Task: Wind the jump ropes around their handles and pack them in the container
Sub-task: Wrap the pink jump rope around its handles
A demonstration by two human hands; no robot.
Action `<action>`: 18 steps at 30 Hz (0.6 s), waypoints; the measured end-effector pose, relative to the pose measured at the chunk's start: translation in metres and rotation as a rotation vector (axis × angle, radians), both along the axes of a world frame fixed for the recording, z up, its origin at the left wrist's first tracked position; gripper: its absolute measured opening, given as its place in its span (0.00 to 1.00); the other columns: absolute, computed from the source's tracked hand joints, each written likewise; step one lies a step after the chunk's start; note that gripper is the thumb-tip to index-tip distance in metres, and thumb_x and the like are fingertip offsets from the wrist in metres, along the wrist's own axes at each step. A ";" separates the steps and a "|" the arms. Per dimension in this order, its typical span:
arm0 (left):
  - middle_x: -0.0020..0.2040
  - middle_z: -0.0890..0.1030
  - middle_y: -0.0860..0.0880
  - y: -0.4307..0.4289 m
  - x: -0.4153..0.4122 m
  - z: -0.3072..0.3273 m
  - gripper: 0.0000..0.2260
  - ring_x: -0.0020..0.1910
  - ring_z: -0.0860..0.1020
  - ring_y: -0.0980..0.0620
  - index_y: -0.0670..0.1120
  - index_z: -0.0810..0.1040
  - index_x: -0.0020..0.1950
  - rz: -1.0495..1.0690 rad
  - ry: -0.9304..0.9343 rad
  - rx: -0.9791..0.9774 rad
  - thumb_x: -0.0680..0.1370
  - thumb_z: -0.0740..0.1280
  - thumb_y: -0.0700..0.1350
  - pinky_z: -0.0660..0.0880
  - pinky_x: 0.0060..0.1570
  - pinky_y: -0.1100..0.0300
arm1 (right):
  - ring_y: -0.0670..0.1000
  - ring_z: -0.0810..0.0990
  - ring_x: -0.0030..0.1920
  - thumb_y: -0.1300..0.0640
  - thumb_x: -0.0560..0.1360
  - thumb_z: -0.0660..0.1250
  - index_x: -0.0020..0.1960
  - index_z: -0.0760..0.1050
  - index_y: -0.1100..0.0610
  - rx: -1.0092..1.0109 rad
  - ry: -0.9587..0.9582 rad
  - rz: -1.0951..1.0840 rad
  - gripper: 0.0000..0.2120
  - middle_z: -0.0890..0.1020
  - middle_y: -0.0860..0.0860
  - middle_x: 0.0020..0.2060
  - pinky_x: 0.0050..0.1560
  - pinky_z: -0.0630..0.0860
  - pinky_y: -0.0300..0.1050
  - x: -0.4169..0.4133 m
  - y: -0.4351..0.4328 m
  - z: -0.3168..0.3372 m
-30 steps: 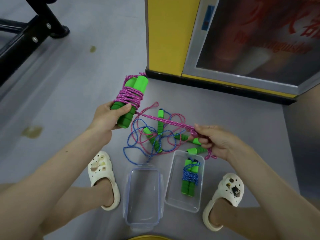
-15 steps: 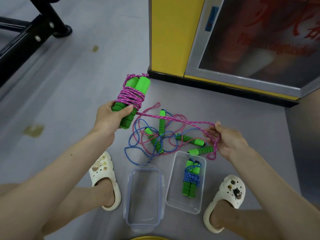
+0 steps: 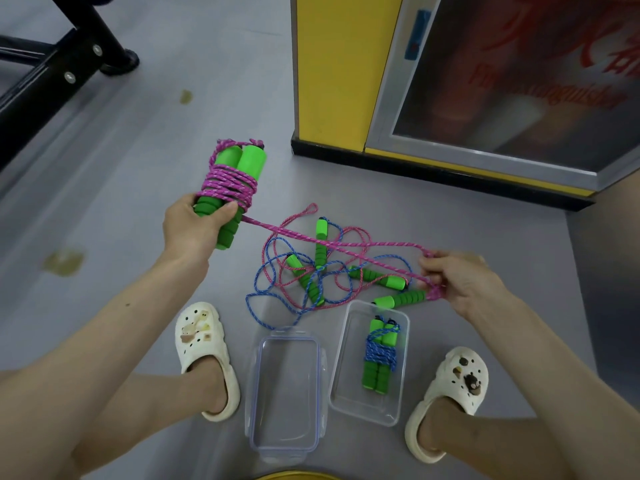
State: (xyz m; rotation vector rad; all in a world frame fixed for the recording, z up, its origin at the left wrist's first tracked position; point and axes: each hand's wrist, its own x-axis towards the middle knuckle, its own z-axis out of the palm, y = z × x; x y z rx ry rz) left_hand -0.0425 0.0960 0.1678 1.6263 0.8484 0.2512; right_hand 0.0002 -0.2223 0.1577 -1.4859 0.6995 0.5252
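My left hand (image 3: pixel 194 226) grips a pair of green foam handles (image 3: pixel 239 181) with pink rope wound around their middle. The loose doubled pink rope (image 3: pixel 332 242) runs taut from the handles to my right hand (image 3: pixel 457 282), which pinches its looped end. Below, a clear container (image 3: pixel 346 372) on the floor holds one wound bundle, green handles wrapped in blue rope (image 3: pixel 379 355). Between my hands a tangle of blue and pink ropes with green handles (image 3: pixel 311 271) lies on the floor.
The container's clear lid (image 3: pixel 284 389) lies beside it on the left. My feet in white clogs (image 3: pixel 204 355) (image 3: pixel 450 393) flank both. A yellow cabinet (image 3: pixel 332 71) stands behind, and a black metal frame (image 3: pixel 52 64) at the upper left.
My right hand has moved right and away from the handles, drawing the pink rope out longer and taut. The left hand keeps its hold on the handles.
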 end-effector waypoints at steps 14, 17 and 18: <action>0.49 0.80 0.45 0.022 0.002 0.003 0.15 0.47 0.80 0.45 0.45 0.77 0.57 0.137 0.006 0.032 0.73 0.74 0.44 0.80 0.47 0.49 | 0.45 0.76 0.21 0.74 0.77 0.54 0.55 0.70 0.60 -0.161 -0.064 -0.194 0.14 0.78 0.57 0.31 0.20 0.72 0.34 0.001 -0.042 0.002; 0.42 0.79 0.50 0.010 0.003 0.003 0.13 0.39 0.80 0.52 0.45 0.76 0.57 0.074 0.016 -0.079 0.74 0.73 0.42 0.77 0.35 0.59 | 0.50 0.76 0.29 0.73 0.76 0.57 0.54 0.73 0.61 -0.183 -0.064 -0.001 0.12 0.78 0.57 0.35 0.22 0.74 0.35 -0.005 -0.036 0.004; 0.41 0.79 0.50 0.002 0.003 0.002 0.12 0.35 0.79 0.55 0.45 0.76 0.56 0.036 0.024 -0.098 0.74 0.72 0.41 0.76 0.32 0.61 | 0.51 0.76 0.30 0.72 0.76 0.57 0.53 0.74 0.62 -0.177 -0.061 0.038 0.12 0.78 0.57 0.34 0.22 0.74 0.35 -0.007 -0.031 0.005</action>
